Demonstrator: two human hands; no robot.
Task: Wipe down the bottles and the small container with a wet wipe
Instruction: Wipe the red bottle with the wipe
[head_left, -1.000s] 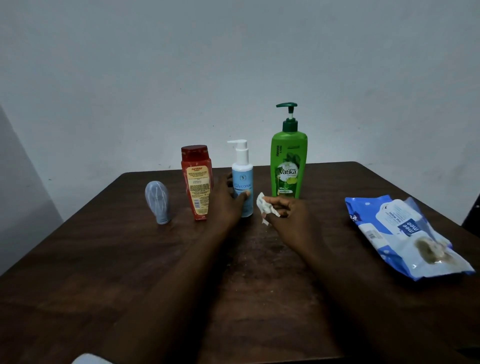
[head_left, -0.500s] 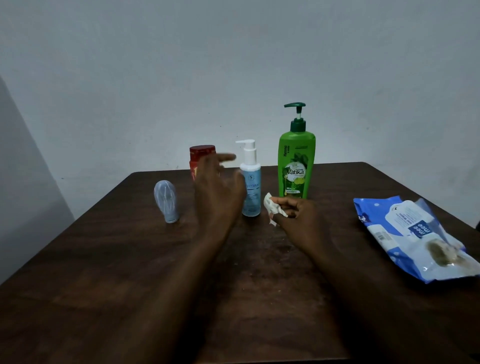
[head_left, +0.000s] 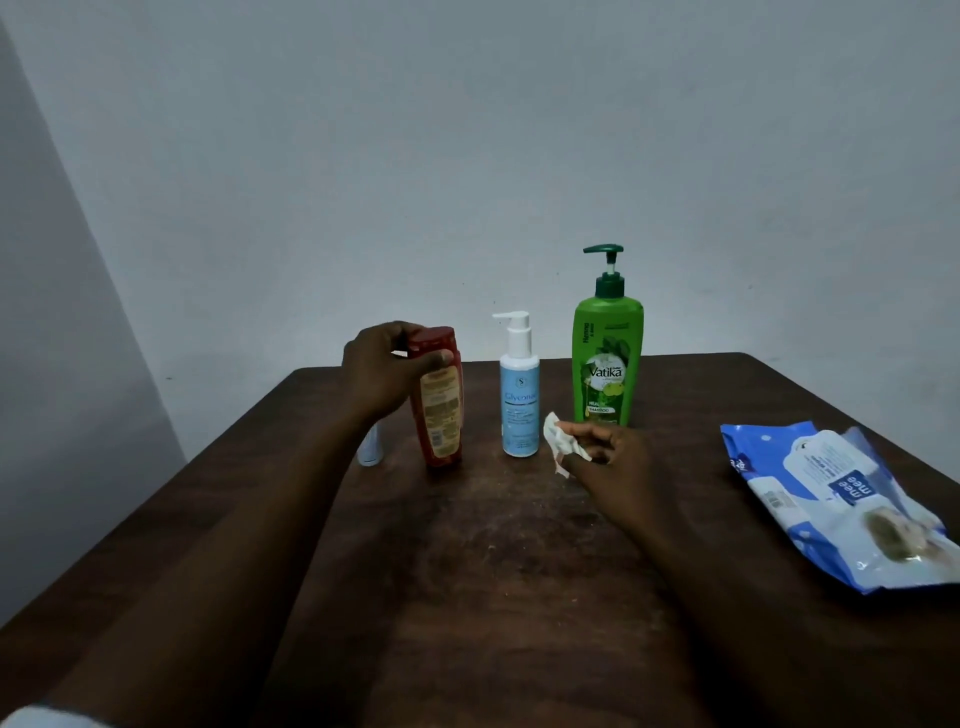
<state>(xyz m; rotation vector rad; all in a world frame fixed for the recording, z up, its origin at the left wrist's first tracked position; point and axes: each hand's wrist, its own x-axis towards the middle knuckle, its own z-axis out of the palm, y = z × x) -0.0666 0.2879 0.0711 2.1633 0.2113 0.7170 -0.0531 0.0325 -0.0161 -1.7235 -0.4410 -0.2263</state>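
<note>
Open table (head_left: 467, 597) stretches nearest, wipes pack (head_left: 841, 499) by its right edge. Right hand (head_left: 618, 462) pinches a wet wipe (head_left: 558, 441) beside the blue pump bottle (head_left: 519, 410); left hand (head_left: 379, 374) grips the red bottle (head_left: 439, 410), its wrist half hiding the small container (head_left: 370, 447). Vatika shampoo bottle (head_left: 605, 364) stands farthest.

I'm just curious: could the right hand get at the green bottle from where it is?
Probably yes. The right hand, pinching the wipe, lies just in front of the green bottle, and nothing stands between them.
</note>
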